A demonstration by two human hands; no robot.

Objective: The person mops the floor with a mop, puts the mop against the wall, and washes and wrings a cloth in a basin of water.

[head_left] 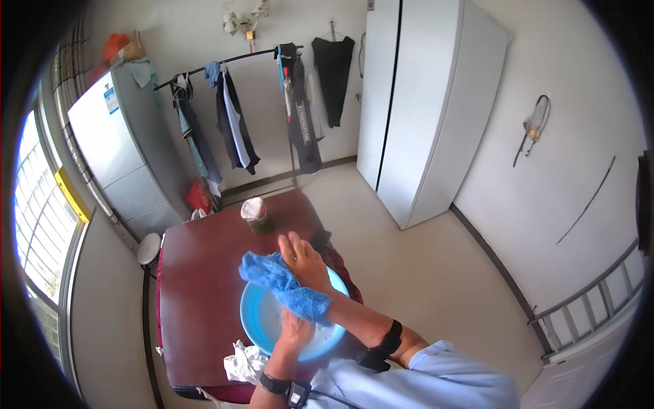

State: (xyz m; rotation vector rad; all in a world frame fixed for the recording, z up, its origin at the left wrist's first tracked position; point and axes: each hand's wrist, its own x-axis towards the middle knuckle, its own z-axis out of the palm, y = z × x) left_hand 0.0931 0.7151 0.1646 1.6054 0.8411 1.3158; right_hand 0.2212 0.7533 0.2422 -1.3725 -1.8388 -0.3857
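Note:
A blue towel (283,283) is bunched above a light-blue basin (252,317) that holds whitish, sudsy-looking water. My left hand (297,328) is under the towel, over the basin; its fingers are hidden by the fabric. My right hand (304,264) lies against the towel's far side, fingers stretched out and pointing away from me. The towel's lower end touches my right wrist. A crumpled white cloth (244,361) lies on the table just left of the basin.
The basin stands on a dark red table (197,273). A jar with a white cover (255,213) stands near its far edge. Beyond are a clothes rack (228,61) with hanging garments, a refrigerator (112,146) and a tall white cabinet (422,102). A metal railing (589,310) is at right.

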